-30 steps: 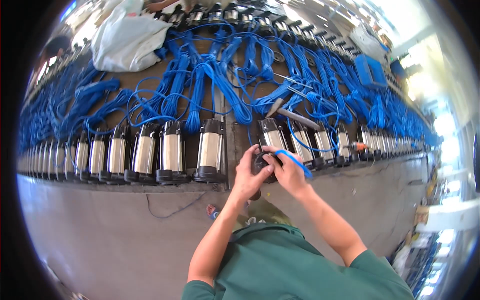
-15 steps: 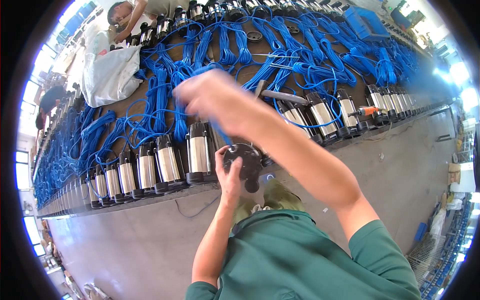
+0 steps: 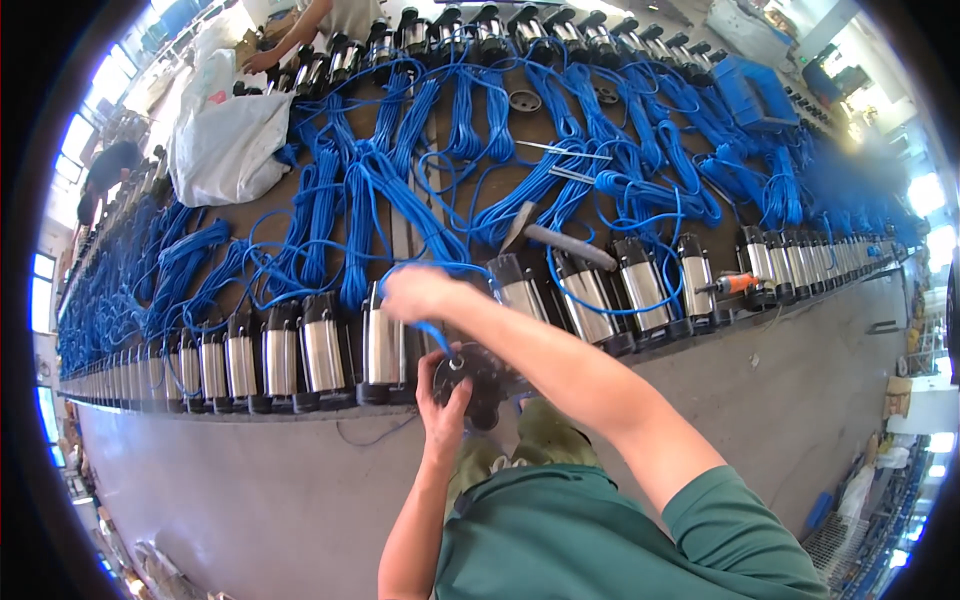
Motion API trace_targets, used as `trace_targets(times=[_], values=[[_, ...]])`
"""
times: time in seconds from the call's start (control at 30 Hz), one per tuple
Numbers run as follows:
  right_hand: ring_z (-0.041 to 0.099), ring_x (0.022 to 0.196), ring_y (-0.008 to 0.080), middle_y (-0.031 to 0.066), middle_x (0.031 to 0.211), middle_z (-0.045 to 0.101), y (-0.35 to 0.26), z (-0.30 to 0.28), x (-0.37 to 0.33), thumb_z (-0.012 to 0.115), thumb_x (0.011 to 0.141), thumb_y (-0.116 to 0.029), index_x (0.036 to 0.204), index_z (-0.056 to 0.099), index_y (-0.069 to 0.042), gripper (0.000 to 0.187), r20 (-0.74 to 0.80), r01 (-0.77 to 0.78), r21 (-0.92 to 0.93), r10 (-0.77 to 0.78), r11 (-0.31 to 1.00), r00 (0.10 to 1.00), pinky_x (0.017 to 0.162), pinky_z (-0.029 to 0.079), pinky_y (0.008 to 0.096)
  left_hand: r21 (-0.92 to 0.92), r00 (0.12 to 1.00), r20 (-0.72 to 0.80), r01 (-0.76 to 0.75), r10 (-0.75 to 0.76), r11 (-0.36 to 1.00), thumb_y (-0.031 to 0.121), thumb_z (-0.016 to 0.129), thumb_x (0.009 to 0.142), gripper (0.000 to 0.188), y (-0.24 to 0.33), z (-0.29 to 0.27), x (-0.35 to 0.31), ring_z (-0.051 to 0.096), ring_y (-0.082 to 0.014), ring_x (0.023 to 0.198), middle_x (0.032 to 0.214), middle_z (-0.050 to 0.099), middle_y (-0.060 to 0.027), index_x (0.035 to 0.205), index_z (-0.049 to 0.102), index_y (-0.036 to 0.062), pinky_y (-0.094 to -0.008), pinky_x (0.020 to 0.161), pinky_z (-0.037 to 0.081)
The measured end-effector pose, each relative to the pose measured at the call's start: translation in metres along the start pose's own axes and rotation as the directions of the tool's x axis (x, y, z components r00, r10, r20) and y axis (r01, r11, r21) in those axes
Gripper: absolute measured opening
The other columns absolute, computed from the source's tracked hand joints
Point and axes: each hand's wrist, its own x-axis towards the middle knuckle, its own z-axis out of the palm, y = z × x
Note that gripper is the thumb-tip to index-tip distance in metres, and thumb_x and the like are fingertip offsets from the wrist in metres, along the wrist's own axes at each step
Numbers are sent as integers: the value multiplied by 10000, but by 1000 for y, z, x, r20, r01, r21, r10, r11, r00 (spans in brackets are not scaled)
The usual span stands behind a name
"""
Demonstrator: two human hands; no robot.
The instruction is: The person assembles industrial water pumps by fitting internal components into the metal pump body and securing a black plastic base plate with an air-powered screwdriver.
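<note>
My left hand (image 3: 440, 400) is closed around the side of a pump's round black end (image 3: 480, 385), its thumb lying on the top face. A blue cable (image 3: 432, 333) rises from a fitting in that face to my right hand (image 3: 420, 292). The right hand's fingers are curled around the cable, slightly blurred, just above and left of the black end. Behind it, steel-bodied pumps with black ends (image 3: 385, 345) stand in a row along the bench edge. My left hand and forearm hide part of the held pump.
Coiled blue cable bundles (image 3: 410, 200) cover the bench. A hammer (image 3: 570, 245), an orange-handled tool (image 3: 738, 284), a white plastic bag (image 3: 225, 150) and a blue crate (image 3: 755, 95) lie among them. Another person's arm (image 3: 290, 40) reaches in at the far left.
My right hand has come down from over the cable bundles to near the held pump. The left hand still grips the black end. The view has shifted, and the other person's head is out of sight.
</note>
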Motion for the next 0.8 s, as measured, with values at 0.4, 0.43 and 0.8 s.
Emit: trace_targets(times=[0.4,0.43,0.8], values=[[678,1147,333,149,1218,691,183,-25,-47,634,893,-199,1147,729,-57,305,-260,-557,-330,493,762,830,925,525,498,108,994,4,107,-108,988,119,703,871,501,21,0,-1,613,-136,1057,1163,656,-62,1341,557,24,-287,960,492],[657,1159,320,144,1184,684,172,-14,-57,632,878,-180,1139,706,-52,300,-325,-428,-446,304,786,896,964,495,506,95,993,-7,118,-118,988,106,715,859,515,15,-5,-3,607,-146,1075,1184,645,-64,1347,562,39,-300,970,489],[697,1018,299,160,1052,681,217,2,-66,656,922,-211,1229,513,-76,364,-526,-481,-512,183,712,830,770,606,438,6,976,25,214,-215,977,177,757,862,573,35,5,1,628,-147,1053,1151,660,-81,1365,537,15,-299,935,516]])
